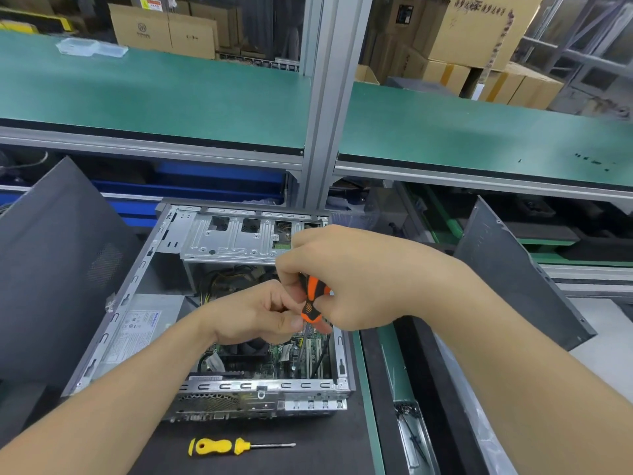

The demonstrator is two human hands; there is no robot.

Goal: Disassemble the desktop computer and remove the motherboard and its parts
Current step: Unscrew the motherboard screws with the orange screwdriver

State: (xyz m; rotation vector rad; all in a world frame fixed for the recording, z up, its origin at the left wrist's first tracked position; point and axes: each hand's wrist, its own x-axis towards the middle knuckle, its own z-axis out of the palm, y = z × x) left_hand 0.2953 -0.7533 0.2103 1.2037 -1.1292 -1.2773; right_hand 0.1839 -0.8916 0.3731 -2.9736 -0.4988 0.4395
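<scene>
Unscrewing the motherboard (283,355) seems in hand; right hand (352,279) grips the orange screwdriver (311,298), left hand (257,313) pinches its neck; next, steady turning.

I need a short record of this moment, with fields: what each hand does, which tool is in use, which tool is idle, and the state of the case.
right hand: grips the orange screwdriver by its handle
left hand: fingers curled at the handle's lower end; grip unclear
tool in use: orange screwdriver, shaft reaching down to the motherboard
idle tool: yellow screwdriver, lying on the mat in front of the computer case
case state: open, power supply inside
</scene>
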